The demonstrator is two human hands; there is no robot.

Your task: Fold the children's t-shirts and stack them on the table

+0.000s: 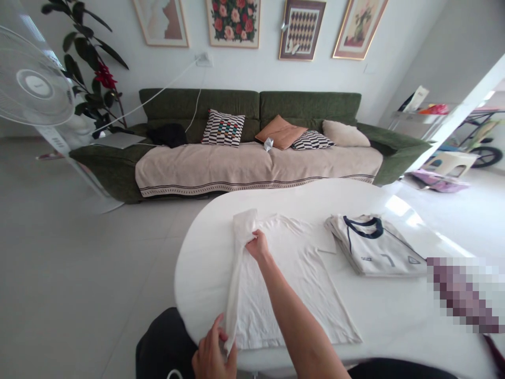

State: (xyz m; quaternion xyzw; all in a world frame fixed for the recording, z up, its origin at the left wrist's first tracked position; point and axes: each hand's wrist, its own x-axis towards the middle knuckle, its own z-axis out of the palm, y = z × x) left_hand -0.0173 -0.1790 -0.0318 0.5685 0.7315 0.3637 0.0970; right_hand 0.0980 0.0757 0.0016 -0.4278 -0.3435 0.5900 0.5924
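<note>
Shirt (292, 284): one, white, lying face-flat on the left and middle of the table (197, 252), its hem by the table's near edge, its left side turned inward in a narrow strip.

Right hand (257, 245): grasping the turned strip near the sleeve, above the table's left part; forearm across the cloth.

Left hand (215, 347): appears to pinch the strip's lower corner at the table's near left edge.

Stack (379, 252): folded jerseys, on the table's right, just beside the far sleeve; contact cannot be told.

Hazards, as judged: strip springing back, if fingers loosen before the cloth is pressed; crooked crease, if the two hands pull unevenly; wrinkles, from the forearm dragging over thin fabric; hem slipping off the table, if the corner is tugged nearer; stack nudged, should the far sleeve sweep against it.
</note>
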